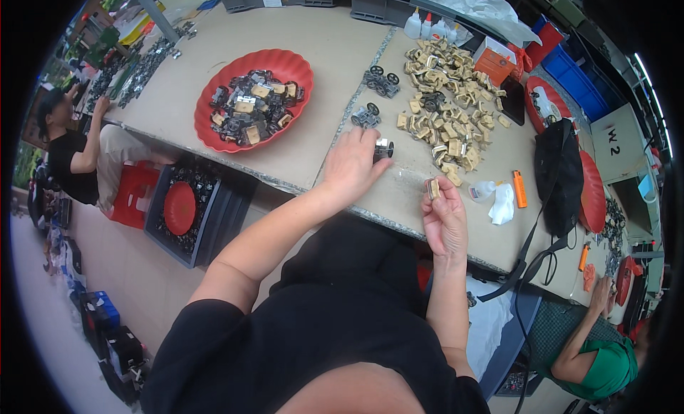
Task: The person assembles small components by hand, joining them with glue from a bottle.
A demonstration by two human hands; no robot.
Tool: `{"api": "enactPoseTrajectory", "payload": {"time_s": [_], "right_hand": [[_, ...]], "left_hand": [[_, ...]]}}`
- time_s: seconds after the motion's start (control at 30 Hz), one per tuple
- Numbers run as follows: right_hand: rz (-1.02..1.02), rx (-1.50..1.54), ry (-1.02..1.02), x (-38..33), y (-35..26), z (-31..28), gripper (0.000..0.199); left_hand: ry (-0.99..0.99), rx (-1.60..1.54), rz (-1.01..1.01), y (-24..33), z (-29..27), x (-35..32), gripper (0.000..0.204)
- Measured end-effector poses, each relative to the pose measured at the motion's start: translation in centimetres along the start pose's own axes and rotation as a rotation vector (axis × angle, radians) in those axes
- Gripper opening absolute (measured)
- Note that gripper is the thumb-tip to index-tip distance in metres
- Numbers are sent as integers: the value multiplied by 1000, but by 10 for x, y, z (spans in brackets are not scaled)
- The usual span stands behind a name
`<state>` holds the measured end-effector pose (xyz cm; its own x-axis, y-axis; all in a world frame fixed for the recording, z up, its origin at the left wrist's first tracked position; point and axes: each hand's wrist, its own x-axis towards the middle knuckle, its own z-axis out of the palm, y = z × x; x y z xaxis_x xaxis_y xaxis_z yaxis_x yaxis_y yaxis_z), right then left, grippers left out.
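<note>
On the table in front of me, my left hand (350, 164) is closed round a small dark toy vehicle (384, 149) with black wheels, whose far side is under my fingers. My right hand (447, 218), raised at the table's near edge, pinches a small cream-and-metal part (433, 189) between thumb and fingers. Two more small wheeled toy vehicles stand just beyond my left hand: a nearer one (367, 115) and a farther one (382, 82). A large heap of cream parts (456, 132) spreads to the right of them, with a dark piece lying among it.
A scalloped red bowl (306, 79) of vehicles and parts stands left. Glue bottles (413, 23) are behind the heap. Right lie a small bottle (482, 191), white tissue (502, 204), orange lighter (519, 189) and black bag (557, 168). Other people sit at both sides.
</note>
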<state>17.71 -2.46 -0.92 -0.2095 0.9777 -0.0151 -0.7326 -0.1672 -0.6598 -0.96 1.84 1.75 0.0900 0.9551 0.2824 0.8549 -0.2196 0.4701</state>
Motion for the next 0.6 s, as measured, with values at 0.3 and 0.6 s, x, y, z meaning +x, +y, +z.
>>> {"api": "enactPoseTrajectory", "payload": {"time_s": [0.3,0.6], "right_hand": [[43,-81,-21,2,-4,-1,38],[64,-160,10,2,-3,6,40]], "left_hand": [[-278,-398,369,-17,-17,-3,53],[-168,-411,184,2,-16,-8,47]]}}
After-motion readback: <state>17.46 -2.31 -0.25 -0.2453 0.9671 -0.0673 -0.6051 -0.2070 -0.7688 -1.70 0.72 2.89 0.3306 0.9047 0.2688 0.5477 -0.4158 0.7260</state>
